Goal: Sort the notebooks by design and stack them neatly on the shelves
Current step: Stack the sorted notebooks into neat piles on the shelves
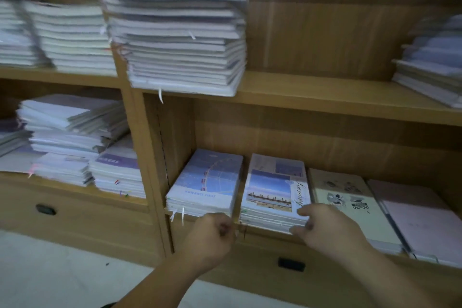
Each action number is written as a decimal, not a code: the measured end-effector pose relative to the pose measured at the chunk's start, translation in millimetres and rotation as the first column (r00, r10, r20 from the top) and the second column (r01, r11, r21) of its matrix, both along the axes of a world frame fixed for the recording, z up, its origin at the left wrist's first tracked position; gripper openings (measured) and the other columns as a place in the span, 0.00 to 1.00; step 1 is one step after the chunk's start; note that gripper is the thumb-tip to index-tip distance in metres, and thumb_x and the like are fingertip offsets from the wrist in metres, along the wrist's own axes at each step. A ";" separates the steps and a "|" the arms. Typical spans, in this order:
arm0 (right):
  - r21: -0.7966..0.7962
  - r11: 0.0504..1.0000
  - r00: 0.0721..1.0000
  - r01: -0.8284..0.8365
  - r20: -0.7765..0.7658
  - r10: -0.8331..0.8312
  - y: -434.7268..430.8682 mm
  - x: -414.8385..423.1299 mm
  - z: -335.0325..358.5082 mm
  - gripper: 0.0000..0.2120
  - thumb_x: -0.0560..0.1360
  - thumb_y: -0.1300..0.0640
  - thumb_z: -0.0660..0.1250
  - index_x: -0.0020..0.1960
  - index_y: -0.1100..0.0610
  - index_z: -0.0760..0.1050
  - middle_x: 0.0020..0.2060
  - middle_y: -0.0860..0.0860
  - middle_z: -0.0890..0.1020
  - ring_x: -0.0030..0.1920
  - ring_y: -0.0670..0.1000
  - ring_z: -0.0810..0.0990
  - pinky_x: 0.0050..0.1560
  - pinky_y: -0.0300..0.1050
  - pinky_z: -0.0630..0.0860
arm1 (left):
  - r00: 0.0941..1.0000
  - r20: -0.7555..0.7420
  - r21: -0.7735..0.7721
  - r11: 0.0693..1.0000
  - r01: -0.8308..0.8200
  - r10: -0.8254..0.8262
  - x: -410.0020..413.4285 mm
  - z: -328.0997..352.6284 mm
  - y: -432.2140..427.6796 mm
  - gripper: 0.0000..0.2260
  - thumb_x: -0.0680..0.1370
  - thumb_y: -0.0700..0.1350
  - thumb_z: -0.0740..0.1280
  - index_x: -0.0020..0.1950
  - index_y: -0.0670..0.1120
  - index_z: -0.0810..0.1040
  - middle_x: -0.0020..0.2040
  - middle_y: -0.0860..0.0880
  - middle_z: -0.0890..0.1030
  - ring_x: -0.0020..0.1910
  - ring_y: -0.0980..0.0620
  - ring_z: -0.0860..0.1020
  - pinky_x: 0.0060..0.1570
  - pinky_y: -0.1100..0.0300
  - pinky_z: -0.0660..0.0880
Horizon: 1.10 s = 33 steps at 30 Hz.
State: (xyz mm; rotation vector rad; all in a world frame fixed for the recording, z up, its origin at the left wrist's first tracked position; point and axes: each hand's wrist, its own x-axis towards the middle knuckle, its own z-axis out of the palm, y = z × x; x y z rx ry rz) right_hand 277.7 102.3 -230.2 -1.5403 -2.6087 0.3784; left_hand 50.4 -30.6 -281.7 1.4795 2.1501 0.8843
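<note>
Wooden shelving point(325, 97) fills the view, and the low right compartment carries four piles of notebooks side by side along its front edge. At its left end lies the Romance First stack point(207, 180), topped by a blue cover with a ferris wheel. Just beside it is the Scenery stack point(272, 187), then the beige stack point(350, 197), and the pink stack point(422, 215) at the right end. The right hand point(332, 227) grasps the front right corner of the Scenery stack, thumb on the top cover and fingers against the front edge. The left hand point(212, 232) is at the shelf's front edge by the front right corner of the Romance First stack. Its fingers are curled, but I cannot tell if they pinch anything. On the board above, a tall stack point(180, 40) overhangs the front edge at the left end, and another stack point(430, 62) sits at the right end. The left compartments hold more blurred piles point(75, 137). Below the hands a drawer front shows a dark handle point(291, 264), and pale floor point(50, 270) lies beneath.
</note>
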 end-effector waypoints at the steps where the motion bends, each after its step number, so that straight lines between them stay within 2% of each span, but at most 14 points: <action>1: 0.023 0.998 0.999 -0.051 0.008 0.050 -11.0 -5.9 9.6 0.27 0.75 0.36 0.69 0.71 0.44 0.74 0.55 0.42 0.81 0.55 0.46 0.80 0.56 0.45 0.78 | 1.000 0.020 0.008 1.000 0.000 0.000 0.6 7.3 -7.7 0.04 0.77 0.49 0.71 0.42 0.55 0.82 0.39 0.54 0.84 0.40 0.59 0.82 0.41 0.64 0.78; 2: 0.046 0.994 0.995 -0.102 0.019 0.101 -21.2 -12.3 21.2 0.25 0.75 0.35 0.68 0.69 0.44 0.75 0.55 0.42 0.82 0.55 0.45 0.80 0.56 0.44 0.78 | 1.000 0.027 0.018 1.000 0.005 -0.005 -0.4 15.1 -15.8 0.01 0.77 0.49 0.72 0.45 0.55 0.83 0.42 0.54 0.85 0.42 0.60 0.82 0.47 0.60 0.80; 6: 0.102 0.962 0.968 -0.251 0.023 0.250 -47.7 -40.9 82.4 0.22 0.75 0.34 0.68 0.63 0.46 0.80 0.52 0.42 0.83 0.52 0.44 0.79 0.54 0.47 0.80 | 0.999 -0.042 0.090 0.995 -0.030 0.034 -17.6 65.4 -44.4 0.15 0.79 0.52 0.72 0.64 0.50 0.82 0.55 0.55 0.83 0.54 0.60 0.81 0.58 0.59 0.78; 9: 0.184 0.928 0.943 -0.325 -0.013 0.332 -56.7 -61.3 142.2 0.17 0.75 0.35 0.69 0.54 0.45 0.83 0.44 0.41 0.81 0.46 0.41 0.76 0.48 0.46 0.79 | 0.997 -0.061 0.213 0.976 -0.042 0.056 -31.9 121.8 -57.6 0.12 0.79 0.51 0.71 0.62 0.52 0.81 0.53 0.58 0.83 0.53 0.63 0.80 0.56 0.60 0.79; 11: 0.248 0.900 0.925 -0.359 -0.034 0.378 -59.9 -73.8 180.6 0.16 0.73 0.33 0.68 0.49 0.43 0.82 0.43 0.41 0.80 0.47 0.41 0.76 0.46 0.46 0.78 | 0.994 -0.087 0.333 0.942 -0.034 0.066 -39.1 161.1 -64.8 0.07 0.79 0.48 0.71 0.57 0.56 0.81 0.49 0.61 0.83 0.50 0.67 0.80 0.51 0.67 0.77; 13: 0.329 0.874 0.919 -0.358 -0.042 0.392 -60.6 -85.6 212.4 0.17 0.72 0.31 0.67 0.48 0.43 0.81 0.43 0.41 0.80 0.48 0.43 0.77 0.46 0.46 0.78 | 0.985 -0.130 0.427 0.903 -0.050 0.116 -49.3 197.9 -69.1 0.08 0.79 0.47 0.71 0.57 0.57 0.79 0.48 0.62 0.82 0.50 0.72 0.78 0.47 0.77 0.73; 15: 0.414 0.841 0.917 -0.349 -0.036 0.398 -61.0 -95.8 242.0 0.17 0.73 0.32 0.67 0.47 0.44 0.82 0.39 0.41 0.81 0.45 0.43 0.78 0.44 0.45 0.78 | 0.963 -0.176 0.540 0.838 -0.079 0.204 -67.4 229.3 -69.4 0.09 0.78 0.47 0.72 0.58 0.54 0.81 0.46 0.62 0.81 0.50 0.71 0.78 0.46 0.78 0.73; 18: 0.462 0.841 0.892 -0.281 -0.198 0.407 -53.8 -109.3 279.3 0.12 0.76 0.38 0.68 0.42 0.45 0.82 0.33 0.41 0.81 0.36 0.40 0.79 0.33 0.39 0.74 | 0.895 -0.209 0.692 0.706 -0.149 0.393 -107.0 271.4 -64.6 0.11 0.78 0.49 0.71 0.60 0.54 0.81 0.48 0.61 0.78 0.48 0.63 0.78 0.47 0.65 0.77; 20: 0.465 0.861 0.817 -0.205 -0.403 0.412 -44.0 -117.7 293.7 0.13 0.76 0.43 0.71 0.36 0.49 0.78 0.30 0.45 0.79 0.32 0.43 0.79 0.31 0.43 0.74 | 0.865 -0.187 0.716 0.667 -0.205 0.466 -126.9 297.7 -59.8 0.07 0.80 0.52 0.68 0.57 0.55 0.78 0.51 0.59 0.76 0.49 0.59 0.77 0.45 0.63 0.75; 22: 0.460 0.874 0.707 -0.158 -0.566 0.425 -33.5 -124.5 297.6 0.15 0.72 0.48 0.72 0.33 0.53 0.71 0.28 0.48 0.76 0.32 0.50 0.76 0.33 0.53 0.76 | 0.867 -0.087 0.722 0.630 -0.285 0.492 -137.9 315.3 -52.6 0.03 0.80 0.52 0.67 0.49 0.54 0.76 0.48 0.54 0.78 0.46 0.55 0.78 0.43 0.56 0.77; 26: 0.480 0.858 0.599 -0.184 -0.637 0.485 -21.8 -121.3 291.4 0.13 0.68 0.47 0.66 0.35 0.51 0.65 0.28 0.49 0.71 0.31 0.52 0.71 0.32 0.56 0.71 | 0.909 0.229 0.694 0.595 -0.404 0.349 -145.0 322.1 -41.0 0.04 0.82 0.47 0.62 0.48 0.52 0.75 0.45 0.46 0.81 0.45 0.43 0.81 0.47 0.39 0.81; 29: 0.333 0.937 0.498 -0.107 -0.797 0.340 -14.5 -128.4 299.9 0.13 0.76 0.38 0.63 0.43 0.48 0.69 0.37 0.51 0.77 0.37 0.58 0.79 0.39 0.63 0.79 | 0.918 0.288 0.730 0.559 -0.394 0.273 -147.3 321.8 -37.6 0.10 0.84 0.57 0.58 0.52 0.54 0.76 0.47 0.50 0.81 0.49 0.48 0.80 0.49 0.42 0.80; 31: 0.075 0.994 0.504 -0.075 -0.858 0.103 -11.9 -141.0 311.3 0.20 0.77 0.30 0.59 0.53 0.47 0.71 0.46 0.50 0.79 0.43 0.57 0.82 0.46 0.61 0.83 | 0.951 0.104 0.700 0.657 -0.279 0.292 -142.4 322.1 -35.9 0.16 0.82 0.66 0.55 0.57 0.58 0.74 0.50 0.58 0.79 0.51 0.59 0.77 0.47 0.57 0.76; 33: -0.139 0.978 0.537 -0.153 -0.843 -0.036 -7.9 -153.8 317.7 0.24 0.76 0.28 0.59 0.55 0.47 0.74 0.49 0.50 0.80 0.48 0.58 0.84 0.52 0.60 0.83 | 0.943 -0.068 0.659 0.724 -0.202 0.325 -137.8 322.7 -31.7 0.21 0.80 0.68 0.54 0.61 0.57 0.77 0.51 0.60 0.79 0.52 0.59 0.76 0.46 0.61 0.72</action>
